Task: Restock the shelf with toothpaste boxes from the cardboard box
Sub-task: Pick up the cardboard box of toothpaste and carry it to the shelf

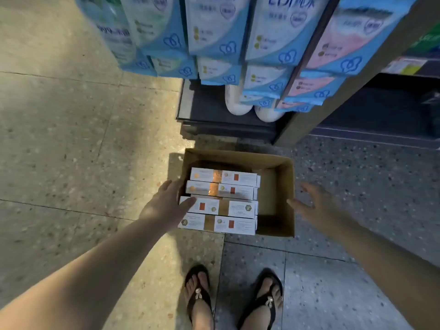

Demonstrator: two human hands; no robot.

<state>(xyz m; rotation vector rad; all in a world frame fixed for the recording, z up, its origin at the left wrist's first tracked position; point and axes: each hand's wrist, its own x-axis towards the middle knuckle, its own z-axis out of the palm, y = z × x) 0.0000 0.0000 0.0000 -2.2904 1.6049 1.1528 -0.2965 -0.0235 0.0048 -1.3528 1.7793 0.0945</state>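
An open cardboard box [283, 186] stands on the floor in front of the shelf. Several white toothpaste boxes [223, 207] with gold and red marks lie stacked in its left half. My left hand [166, 203] reaches over the box's left wall with fingers spread, its thumb lying over the left end of a toothpaste box. My right hand [314, 203] hovers open at the box's right wall, thumb near the rim, holding nothing. The right half of the box shows bare cardboard.
A dark shelf unit [214, 115] stands just behind the box, its upper levels packed with blue and pink packages [269, 41]. Two white bottles [238, 101] sit on its bottom board. A shelf post [309, 115] slants beside them. My sandalled feet [233, 298] stand just below the box.
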